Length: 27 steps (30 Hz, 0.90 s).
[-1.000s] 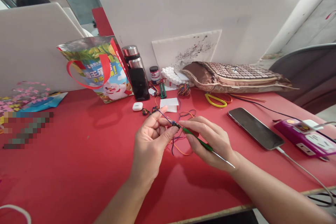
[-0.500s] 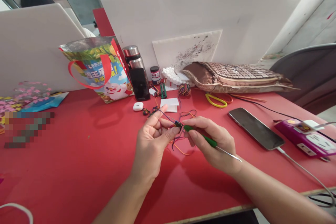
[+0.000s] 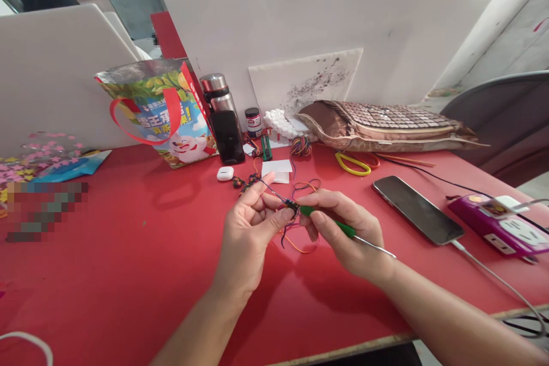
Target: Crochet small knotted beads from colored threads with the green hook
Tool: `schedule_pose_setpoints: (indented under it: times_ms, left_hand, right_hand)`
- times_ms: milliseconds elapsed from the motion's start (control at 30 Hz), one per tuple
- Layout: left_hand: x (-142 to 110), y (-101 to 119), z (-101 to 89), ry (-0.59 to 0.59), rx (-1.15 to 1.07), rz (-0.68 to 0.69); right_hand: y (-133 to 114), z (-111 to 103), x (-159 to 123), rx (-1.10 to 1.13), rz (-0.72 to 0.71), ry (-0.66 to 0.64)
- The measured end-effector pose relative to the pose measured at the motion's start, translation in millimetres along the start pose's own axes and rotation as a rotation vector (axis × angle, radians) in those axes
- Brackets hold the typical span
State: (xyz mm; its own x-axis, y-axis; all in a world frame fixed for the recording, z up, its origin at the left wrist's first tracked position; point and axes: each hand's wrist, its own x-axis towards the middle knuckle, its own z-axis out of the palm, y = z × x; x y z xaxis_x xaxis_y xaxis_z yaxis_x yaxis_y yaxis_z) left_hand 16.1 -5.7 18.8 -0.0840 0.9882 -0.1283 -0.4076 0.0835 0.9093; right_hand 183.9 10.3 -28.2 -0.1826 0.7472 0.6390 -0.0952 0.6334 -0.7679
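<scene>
Concrete walls rise beyond a white partition in the head view, and a smooth red tabletop spreads before it, its front edge pale and rough. Along the back stand a glossy printed bag with a red strap handle, a brushed-metal flask and a brown cushion faced with small shiny tiles.

Both forearms reach in from the near edge, the hands almost meeting above the table. With its index finger raised, the left hand pinches a small dark knotted piece between thumb and fingers — a thin blue strand runs up from it to that finger. Thumb and fingers of the right hand grip a green-handled hook, its slim metal shaft slanting back over the wrist; what its near end does at the knots is too small to tell. Loose orange and purple threads curl beneath — a round, multicoloured yarn ball sits farther back.
</scene>
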Motion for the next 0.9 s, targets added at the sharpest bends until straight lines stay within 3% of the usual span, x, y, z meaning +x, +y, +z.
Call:
schedule_pose_setpoints:
  times_ms: [300,467,600,733,900]
  left_hand:
    - [-3,-2,-0.1,-0.038,0.086,0.050]
    - [-6,-6,2.2,0.002,0.180,0.099]
    - [-2,-4,2.9,-0.009,0.074,0.034]
    - [0,3,2.2,-0.082,-0.020,-0.032]
    - [1,9,-1.4,-0.075,-0.073,-0.061]
  right_hand:
    - [-5,-1,4,-0.134,-0.050,-0.017]
    - [-3,3,8,-0.330,-0.201,-0.005]
    - [-2,7,5,-0.501,-0.309,0.010]
    - [-6,5,3,-0.397,-0.317,0.006]
    - [-8,0,2,-0.138,-0.113,0.003]
